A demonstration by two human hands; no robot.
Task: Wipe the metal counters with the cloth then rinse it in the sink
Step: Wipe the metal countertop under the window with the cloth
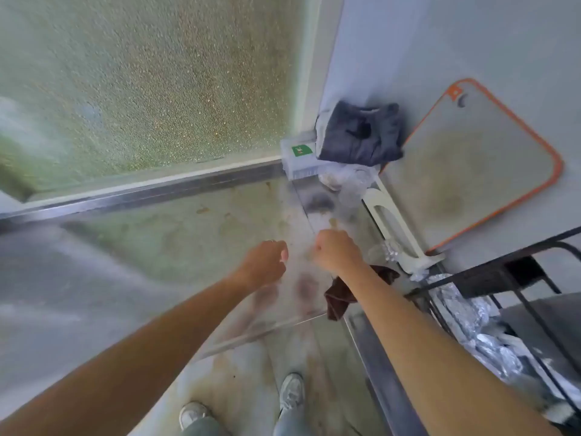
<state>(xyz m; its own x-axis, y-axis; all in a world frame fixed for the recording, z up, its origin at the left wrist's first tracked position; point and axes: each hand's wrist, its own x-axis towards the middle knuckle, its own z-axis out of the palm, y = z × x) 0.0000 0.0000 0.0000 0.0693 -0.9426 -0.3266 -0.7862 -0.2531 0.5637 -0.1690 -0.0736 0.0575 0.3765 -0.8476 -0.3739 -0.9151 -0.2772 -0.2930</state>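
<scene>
At the far left a frosted window (151,83) fills the upper view, its metal sill (141,190) running along the back of the metal counter (176,234), whose surface is stained and blurred by motion. Over the middle of that counter the left hand (265,262) is held with fingers curled inward into a loose fist; nothing can be seen in it. Just beside it, the right hand (338,251) is also closed, fingers pressed together, and the dark brown cloth (341,297) hangs below its wrist (whether the fingers actually pinch the cloth is hidden behind the forearm, so I cannot tell). Below, two pale shoes (290,393) stand on the floor. Further right, a white rack (393,228) lies along the counter's edge, with a folded dark grey towel (361,133) behind it. An orange-rimmed cutting board (471,165) leans on the wall, and crumpled foil (478,338) sits under a black wire frame (503,262) at the far right.
</scene>
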